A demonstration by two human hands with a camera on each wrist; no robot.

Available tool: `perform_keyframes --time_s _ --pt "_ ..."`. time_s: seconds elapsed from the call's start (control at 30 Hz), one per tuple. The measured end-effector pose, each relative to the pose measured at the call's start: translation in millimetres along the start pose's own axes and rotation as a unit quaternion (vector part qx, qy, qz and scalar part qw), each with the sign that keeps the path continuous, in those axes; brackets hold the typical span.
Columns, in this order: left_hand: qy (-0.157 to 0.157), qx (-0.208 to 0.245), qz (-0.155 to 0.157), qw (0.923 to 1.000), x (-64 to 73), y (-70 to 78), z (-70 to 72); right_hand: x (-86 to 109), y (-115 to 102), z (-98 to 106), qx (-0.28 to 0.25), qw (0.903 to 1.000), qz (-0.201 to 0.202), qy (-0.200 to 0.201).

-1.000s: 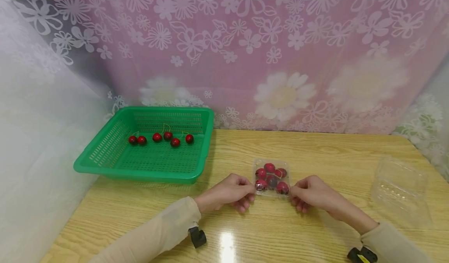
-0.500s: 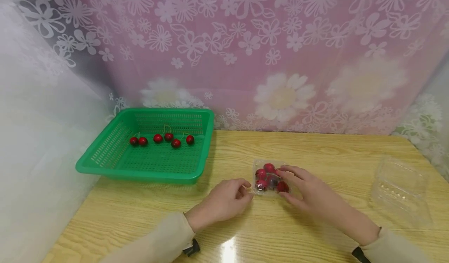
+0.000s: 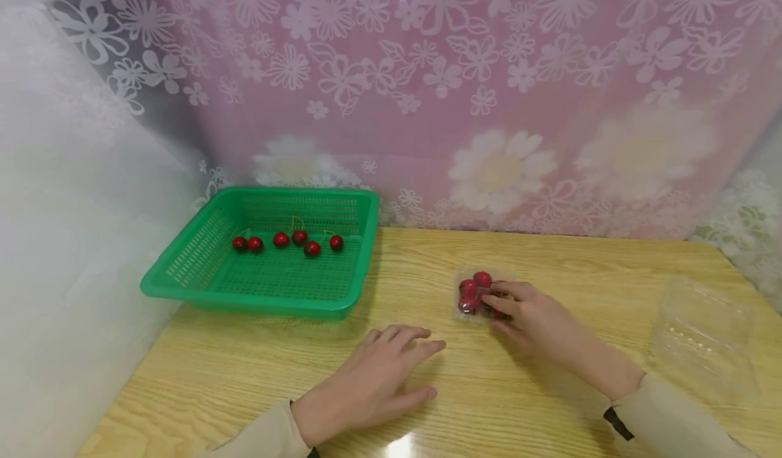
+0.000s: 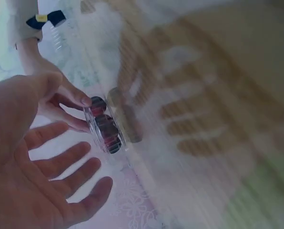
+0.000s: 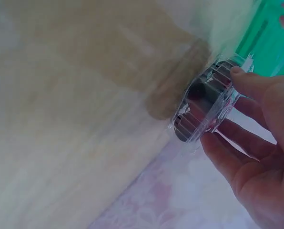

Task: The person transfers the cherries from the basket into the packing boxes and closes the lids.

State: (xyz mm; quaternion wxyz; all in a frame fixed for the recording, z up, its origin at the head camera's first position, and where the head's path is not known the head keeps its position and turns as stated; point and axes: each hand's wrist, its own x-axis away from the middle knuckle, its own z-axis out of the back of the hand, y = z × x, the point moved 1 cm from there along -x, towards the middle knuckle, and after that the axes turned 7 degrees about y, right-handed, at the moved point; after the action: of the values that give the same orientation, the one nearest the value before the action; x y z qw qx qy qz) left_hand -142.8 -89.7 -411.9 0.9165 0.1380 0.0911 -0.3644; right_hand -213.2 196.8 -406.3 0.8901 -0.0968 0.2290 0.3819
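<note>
Our right hand [image 3: 540,319] pinches the clear clamshell [image 3: 476,294] of cherries [image 3: 468,304] on the desk [image 3: 421,261], right of the green basket [image 3: 244,300]. Left hand [image 3: 369,380] spread, holding nothing. Step, we judge: repositioning the packed clamshell; next move calls for a light, level hold.

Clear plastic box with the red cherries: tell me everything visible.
The small squarish clear plastic box looks thin-walled, shiny and ribbed along its side. Dark red round cherries show through it; some are hidden. It appears closed and roughly level, right of the green plastic basket. The right grip holds its right side. Whether it touches the yellowish wood-grain table or is slightly lifted, I can't tell.
</note>
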Motion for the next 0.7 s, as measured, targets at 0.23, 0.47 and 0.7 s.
perform_keyframes --time_s 0.23,0.47,0.7 --pt "0.002 -0.017 -0.032 0.9993 3.0 0.0 -1.9 -12.2 40 -2 -0.023 0.9961 -0.066 -0.054" --pt "0.0 -0.02 -0.038 0.9991 2.8 -1.1 -4.5 -17.5 79 -1 -0.014 0.9919 -0.09 -0.089" --pt "-0.003 -0.026 -0.047 0.9986 2.4 -0.7 -4.0 -14.9 106 2 0.001 0.9892 -0.11 -0.097"
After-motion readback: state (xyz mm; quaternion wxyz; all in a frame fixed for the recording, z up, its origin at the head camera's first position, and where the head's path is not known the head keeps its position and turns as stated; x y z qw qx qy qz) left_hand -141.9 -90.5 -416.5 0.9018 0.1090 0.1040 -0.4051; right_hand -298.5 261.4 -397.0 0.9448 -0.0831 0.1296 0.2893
